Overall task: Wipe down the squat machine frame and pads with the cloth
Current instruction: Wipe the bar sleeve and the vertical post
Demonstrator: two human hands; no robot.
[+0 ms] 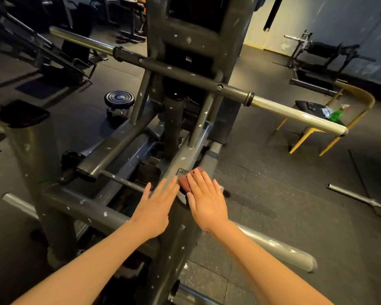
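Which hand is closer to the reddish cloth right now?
Right. The right hand presses flat on the cloth; the left hand lies just left of it on the frame.

The gym is dim — warm light comes from the upper right, where the pale wall (299, 23) glows. Glare streaks the chrome bar (295, 113); the dark frame (178, 243) gives a dull sheen and casts a soft shadow on the floor (295, 194). Tubes bow near the edges; the left background is blurred.

Dark rubber floor (273, 205) (yellow-legged chair (308, 106) beyond)
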